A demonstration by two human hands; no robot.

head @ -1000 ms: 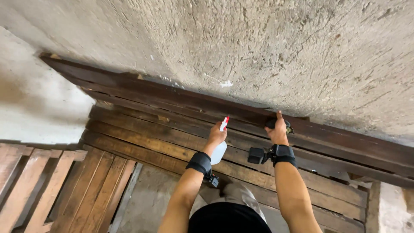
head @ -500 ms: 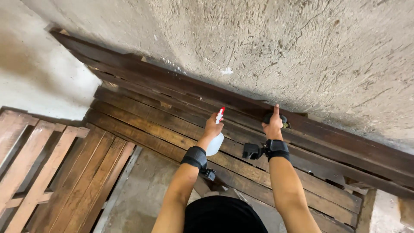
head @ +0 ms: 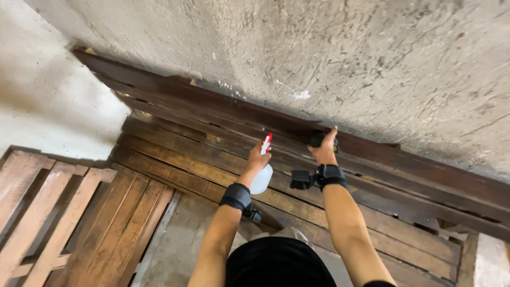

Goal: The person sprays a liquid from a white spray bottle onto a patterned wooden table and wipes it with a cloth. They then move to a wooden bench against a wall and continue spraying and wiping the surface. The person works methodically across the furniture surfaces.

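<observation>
My left hand (head: 258, 159) grips a small white spray bottle (head: 262, 178) with a red nozzle, pointed toward the dark wooden planks (head: 404, 180) leaning against the rough concrete wall. My right hand (head: 325, 149) presses a dark pad or cloth (head: 317, 140) against the top plank, fingers spread over it. Both wrists wear black straps, and a small black device hangs at the right wrist (head: 302, 179). The plank under my right hand looks darker and wet.
A lighter wooden pallet (head: 58, 212) lies at the lower left. A rough grey concrete wall (head: 319, 53) fills the upper part of the view. Concrete floor (head: 180, 244) shows between the pallet and the planks. A pale block (head: 491, 260) sits at the lower right.
The view has drifted right and down across the planks. Both hands keep their grip, the right hand staying on the top plank and the bottle held beside it.
</observation>
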